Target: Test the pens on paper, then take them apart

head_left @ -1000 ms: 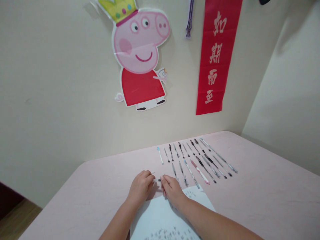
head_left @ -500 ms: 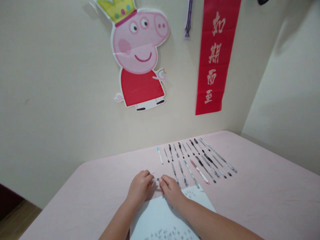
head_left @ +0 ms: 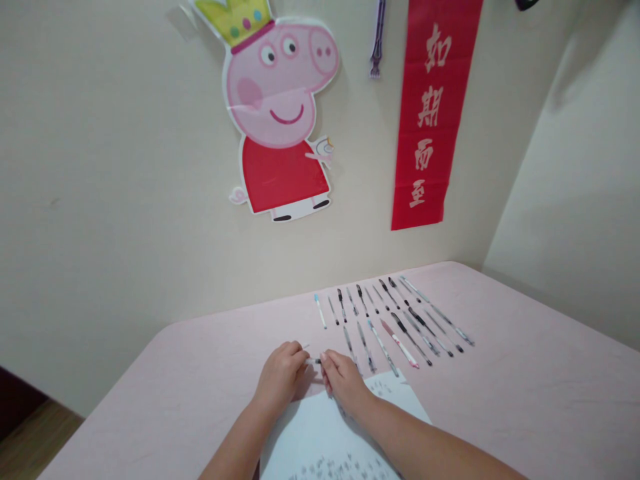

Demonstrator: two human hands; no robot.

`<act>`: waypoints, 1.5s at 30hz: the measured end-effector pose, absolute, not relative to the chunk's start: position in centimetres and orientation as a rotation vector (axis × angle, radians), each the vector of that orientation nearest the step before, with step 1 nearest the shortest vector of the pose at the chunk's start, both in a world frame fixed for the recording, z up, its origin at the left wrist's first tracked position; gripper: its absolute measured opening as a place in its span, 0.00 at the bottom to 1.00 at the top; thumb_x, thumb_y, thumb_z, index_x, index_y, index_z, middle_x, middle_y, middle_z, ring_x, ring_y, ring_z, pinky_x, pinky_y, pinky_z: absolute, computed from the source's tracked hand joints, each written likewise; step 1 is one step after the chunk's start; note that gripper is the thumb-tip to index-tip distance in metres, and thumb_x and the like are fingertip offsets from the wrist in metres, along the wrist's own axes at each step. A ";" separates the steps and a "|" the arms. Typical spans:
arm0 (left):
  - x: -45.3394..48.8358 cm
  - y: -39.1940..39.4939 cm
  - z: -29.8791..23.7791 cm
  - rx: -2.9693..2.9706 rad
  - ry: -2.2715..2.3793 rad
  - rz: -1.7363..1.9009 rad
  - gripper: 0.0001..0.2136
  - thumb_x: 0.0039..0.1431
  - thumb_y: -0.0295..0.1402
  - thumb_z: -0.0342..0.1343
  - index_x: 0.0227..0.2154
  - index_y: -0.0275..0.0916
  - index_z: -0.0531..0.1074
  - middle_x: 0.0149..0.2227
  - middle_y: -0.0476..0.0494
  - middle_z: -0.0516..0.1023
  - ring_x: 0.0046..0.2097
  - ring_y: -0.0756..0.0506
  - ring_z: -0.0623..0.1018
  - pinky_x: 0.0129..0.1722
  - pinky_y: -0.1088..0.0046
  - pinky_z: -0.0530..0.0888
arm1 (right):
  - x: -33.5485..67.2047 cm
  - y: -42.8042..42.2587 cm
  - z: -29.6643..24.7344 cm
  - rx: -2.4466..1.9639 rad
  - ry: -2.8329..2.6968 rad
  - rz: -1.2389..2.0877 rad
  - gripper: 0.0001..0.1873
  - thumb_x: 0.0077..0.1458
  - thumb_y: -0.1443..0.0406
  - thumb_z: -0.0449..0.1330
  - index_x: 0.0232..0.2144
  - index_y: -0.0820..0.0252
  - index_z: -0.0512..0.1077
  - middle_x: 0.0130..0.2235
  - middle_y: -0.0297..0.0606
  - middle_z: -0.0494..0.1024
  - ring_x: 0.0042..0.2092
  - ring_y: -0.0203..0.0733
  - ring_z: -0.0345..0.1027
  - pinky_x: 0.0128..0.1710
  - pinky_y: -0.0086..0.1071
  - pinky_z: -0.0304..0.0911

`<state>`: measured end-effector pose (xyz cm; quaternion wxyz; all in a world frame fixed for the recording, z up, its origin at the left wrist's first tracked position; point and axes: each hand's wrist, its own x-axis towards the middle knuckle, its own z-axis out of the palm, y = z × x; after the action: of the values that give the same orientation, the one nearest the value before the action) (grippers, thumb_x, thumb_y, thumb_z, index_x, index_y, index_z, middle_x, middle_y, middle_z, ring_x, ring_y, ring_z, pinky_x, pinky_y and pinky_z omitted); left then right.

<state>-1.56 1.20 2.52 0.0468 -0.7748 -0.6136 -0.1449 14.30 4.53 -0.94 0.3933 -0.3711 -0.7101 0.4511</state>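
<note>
Pen [head_left: 314, 361], one: spanning the gap between hands, gripped by left hand [head_left: 281, 372] and right hand [head_left: 345, 380], above bench [head_left: 200, 373]. Paper [head_left: 310, 430], handwritten: beneath forearms. Pens [head_left: 400, 343]: two rows, beyond.

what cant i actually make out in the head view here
In the head view:
- Thin item: partly hidden by the left hand and right hand; too small to identify.
- Writing: too small and blurred to read.
- Paper: partly covered by the right arm, cut off at the bottom edge.
- Banner: top cut off.
</note>
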 end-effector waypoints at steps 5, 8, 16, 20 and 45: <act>-1.6 1.2 2.6 -2.365 -1.882 -0.446 0.08 0.55 0.23 0.50 0.30 0.39 0.73 0.33 0.44 0.72 0.36 0.46 0.70 0.35 0.72 0.65 | 14.3 4.6 -1.1 -0.895 -1.815 1.096 0.13 0.58 0.57 0.48 0.25 0.57 0.60 0.20 0.27 0.61 0.25 0.35 0.57 0.26 0.28 0.52; -1.5 1.2 2.5 -2.380 -1.869 -0.449 0.08 0.55 0.24 0.49 0.30 0.39 0.73 0.33 0.45 0.72 0.36 0.46 0.70 0.35 0.72 0.65 | 14.2 4.7 -1.1 -0.916 -1.842 1.084 0.19 0.59 0.56 0.45 0.19 0.57 0.58 0.19 0.28 0.60 0.25 0.35 0.57 0.26 0.28 0.52; -1.6 1.2 2.6 -2.377 -1.880 -0.447 0.10 0.54 0.23 0.48 0.30 0.39 0.74 0.32 0.45 0.72 0.36 0.47 0.70 0.35 0.72 0.65 | 14.4 4.5 -0.8 -0.915 -1.812 1.122 0.13 0.58 0.56 0.48 0.25 0.57 0.61 0.20 0.27 0.62 0.26 0.35 0.57 0.27 0.28 0.52; -1.6 1.2 2.5 -2.376 -1.865 -0.430 0.09 0.54 0.24 0.48 0.30 0.40 0.74 0.33 0.44 0.73 0.36 0.46 0.70 0.35 0.72 0.65 | 14.2 4.6 -1.1 -0.934 -1.839 1.111 0.18 0.58 0.57 0.46 0.20 0.57 0.58 0.19 0.28 0.60 0.25 0.35 0.56 0.26 0.28 0.51; -1.3 1.0 3.0 -2.388 -1.858 -0.407 0.09 0.54 0.23 0.49 0.29 0.40 0.73 0.32 0.45 0.72 0.36 0.46 0.70 0.35 0.72 0.65 | 14.3 4.5 -0.8 -0.944 -1.853 1.108 0.18 0.59 0.56 0.44 0.20 0.57 0.56 0.17 0.26 0.59 0.23 0.34 0.57 0.26 0.27 0.52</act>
<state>-1.33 1.02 2.96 0.0443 -0.7815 -0.6080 -0.1330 14.27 4.49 -0.79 0.3825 -0.3700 -0.7267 0.4344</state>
